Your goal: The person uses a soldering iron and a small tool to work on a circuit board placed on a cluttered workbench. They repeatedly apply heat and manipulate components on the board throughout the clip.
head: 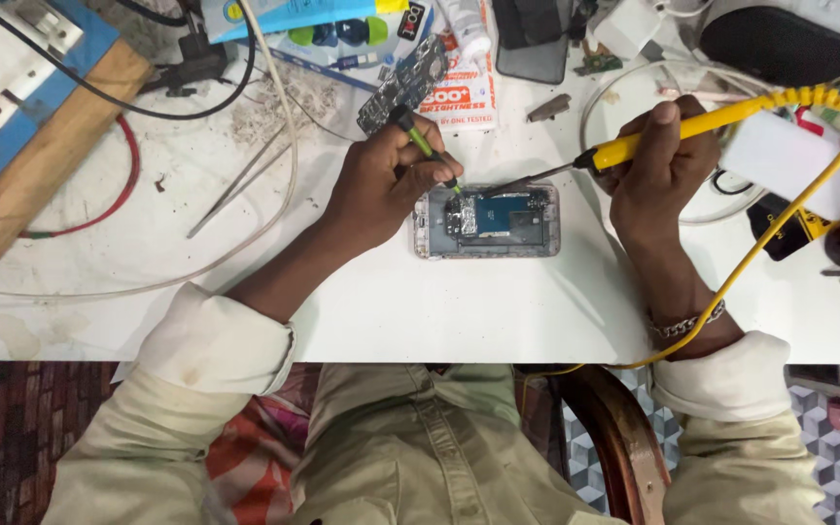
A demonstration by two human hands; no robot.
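The head camera looks straight down on a white surface [459, 311] with an opened phone [487, 221] lying flat near its middle, back cover off, circuit board and metal shields showing. Both hands work over it.

The left hand [381, 185] is clenched around a thin green-handled tool [427, 149], held like a pen; its dark tip comes down onto the left part of the phone's board. The heel of this hand rests on the surface just beside the phone's left end.

The right hand [661, 165] is closed around a yellow soldering iron [663, 134], thumb along the top of the handle. The iron's dark metal shaft slants left and down, and its tip meets the phone's upper edge near the middle, close to the tip of the green tool. A yellow cord [780, 224] curls from the back of the iron and runs down past the right wrist, which wears a metal bracelet [684, 324], and over the near edge of the surface.

To the left of the phone lie tweezers [235, 185], well apart from it, with a white cable [284, 146] curving past and a red wire [123, 185] farther left beside a wooden board [51, 165]. Behind the left hand, a loose circuit board [402, 83] lies on a printed card [464, 92]. At the right edge sits a white box [794, 156].
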